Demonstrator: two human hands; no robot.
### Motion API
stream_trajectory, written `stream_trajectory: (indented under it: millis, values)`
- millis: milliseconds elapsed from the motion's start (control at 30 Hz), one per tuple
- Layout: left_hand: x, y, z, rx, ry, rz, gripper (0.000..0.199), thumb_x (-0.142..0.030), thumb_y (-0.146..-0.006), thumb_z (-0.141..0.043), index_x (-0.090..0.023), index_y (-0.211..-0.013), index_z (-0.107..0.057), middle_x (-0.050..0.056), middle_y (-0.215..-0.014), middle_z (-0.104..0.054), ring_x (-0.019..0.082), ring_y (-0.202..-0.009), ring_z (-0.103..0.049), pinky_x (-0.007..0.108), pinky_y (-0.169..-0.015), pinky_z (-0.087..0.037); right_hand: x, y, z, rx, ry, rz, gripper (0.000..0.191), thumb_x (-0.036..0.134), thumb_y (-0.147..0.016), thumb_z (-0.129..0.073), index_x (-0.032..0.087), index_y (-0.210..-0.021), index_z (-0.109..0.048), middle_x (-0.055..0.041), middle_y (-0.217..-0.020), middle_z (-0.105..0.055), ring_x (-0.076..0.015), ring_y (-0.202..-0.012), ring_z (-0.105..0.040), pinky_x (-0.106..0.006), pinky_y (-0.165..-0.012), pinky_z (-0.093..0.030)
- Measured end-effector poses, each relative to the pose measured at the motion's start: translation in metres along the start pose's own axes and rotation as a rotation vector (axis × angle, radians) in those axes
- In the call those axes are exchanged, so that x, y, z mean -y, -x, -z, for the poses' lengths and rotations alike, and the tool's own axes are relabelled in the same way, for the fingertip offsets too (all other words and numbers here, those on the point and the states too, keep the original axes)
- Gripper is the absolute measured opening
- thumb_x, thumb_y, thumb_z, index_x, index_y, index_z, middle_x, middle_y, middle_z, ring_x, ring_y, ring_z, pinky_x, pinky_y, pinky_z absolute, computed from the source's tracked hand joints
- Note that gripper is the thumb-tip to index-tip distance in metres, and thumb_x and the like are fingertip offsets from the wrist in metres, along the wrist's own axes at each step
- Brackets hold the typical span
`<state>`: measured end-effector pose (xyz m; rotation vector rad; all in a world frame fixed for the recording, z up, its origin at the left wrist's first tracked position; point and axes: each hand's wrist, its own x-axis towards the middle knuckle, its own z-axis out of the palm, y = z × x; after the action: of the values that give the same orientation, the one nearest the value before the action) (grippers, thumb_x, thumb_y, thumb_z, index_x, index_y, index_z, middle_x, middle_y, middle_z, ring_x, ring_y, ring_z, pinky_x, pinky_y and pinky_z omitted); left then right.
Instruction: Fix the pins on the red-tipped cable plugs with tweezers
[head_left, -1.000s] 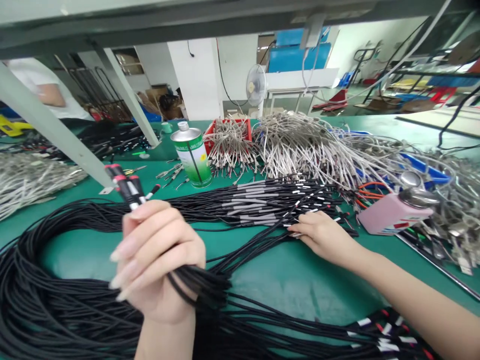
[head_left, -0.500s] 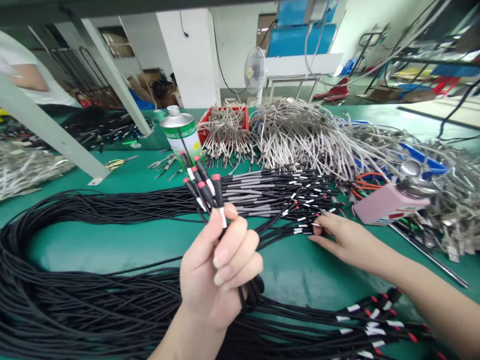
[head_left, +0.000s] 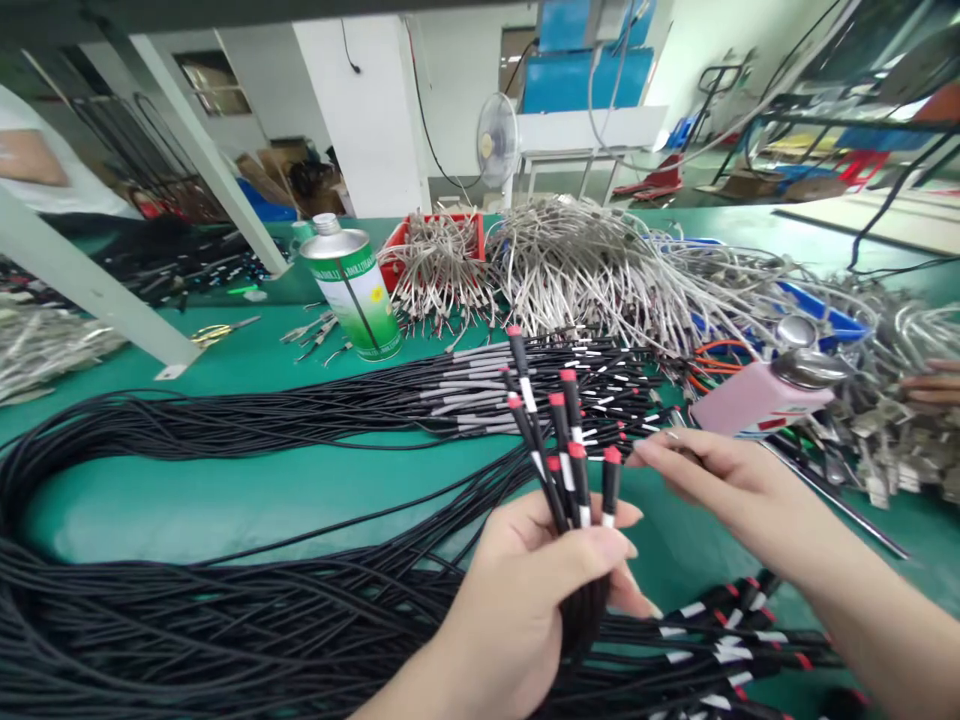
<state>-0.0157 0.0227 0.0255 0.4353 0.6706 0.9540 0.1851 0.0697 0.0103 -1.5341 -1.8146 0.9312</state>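
My left hand is closed around several black cables, whose red-tipped ends with white bands stick up above the thumb. To the right of these tips, my right hand has its thumb and fingers pinched together. Something small and shiny shows at its fingers, too little of it to name. Behind both hands lies a long bundle of black cables with grey sleeves and white-banded ends. More red-tipped cable ends lie below the right forearm.
A green-and-white metal can stands behind the bundle, near a red bin of grey cables. A large heap of grey cables fills the back. A pink bottle leans at right. Another person's hand is at the far right.
My left hand has moved right and lower with its cables, close to my right hand. My right hand has shifted slightly right. Another person's hand has appeared at the right edge.
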Motion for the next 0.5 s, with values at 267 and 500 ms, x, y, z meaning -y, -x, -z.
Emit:
stream_trajectory:
  millis: [267, 500]
  values:
    - [0.014, -0.007, 0.002, -0.023, -0.050, 0.083, 0.015, -0.024, -0.077, -0.071, -0.011, -0.081, -0.065, 0.003, -0.072, -0.064, 0.010, -0.061, -0.058, 0.025, -0.066, -0.046, 0.019, 0.031, -0.023, 0.042, -0.647, -0.148, 0.026, 0.045, -0.084, -0.064, 0.019, -0.078, -0.064, 0.0018, -0.068, -0.054, -0.0093, -0.061, -0.047, -0.022, -0.057, -0.041]
    - [0.005, -0.010, 0.005, -0.033, -0.025, 0.092, 0.012, -0.018, -0.082, -0.064, -0.014, -0.074, -0.056, -0.004, -0.060, -0.050, 0.005, -0.049, -0.038, 0.020, -0.046, -0.026, 0.018, 0.027, -0.026, -0.020, -0.799, -0.156, 0.027, 0.045, -0.084, -0.063, 0.019, -0.078, -0.066, 0.0024, -0.065, -0.047, -0.0061, -0.054, -0.036, -0.021, -0.052, -0.033]
